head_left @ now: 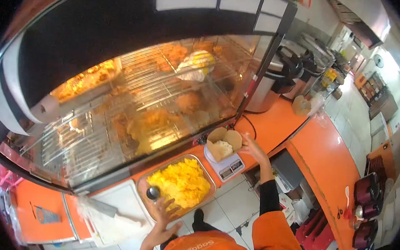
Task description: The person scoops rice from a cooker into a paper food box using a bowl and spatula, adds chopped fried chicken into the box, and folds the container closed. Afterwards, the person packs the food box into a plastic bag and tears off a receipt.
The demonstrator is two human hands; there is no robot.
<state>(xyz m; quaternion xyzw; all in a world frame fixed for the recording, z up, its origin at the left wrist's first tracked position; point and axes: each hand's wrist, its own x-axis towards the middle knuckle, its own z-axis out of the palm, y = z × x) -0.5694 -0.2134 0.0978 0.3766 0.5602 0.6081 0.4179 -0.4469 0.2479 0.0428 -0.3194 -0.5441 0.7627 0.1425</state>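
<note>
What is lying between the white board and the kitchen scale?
In the head view, a metal tray of yellow food lies between the board and scale; the left hand is over its near edge.

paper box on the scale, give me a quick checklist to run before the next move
1. Paper box seated on the scale: ok, it sits on top, flaps open.
2. White food inside the box: ok, visible in it.
3. Scale reading: cannot tell, digits too small.
4. Right hand clear of the box: not ok, fingers at its edge; contact unclear.
5. Left hand empty: ok, fingers spread by the metal tray, nothing seen gripped.
6. Knife away from the hands: ok, lying on the white board.
</note>
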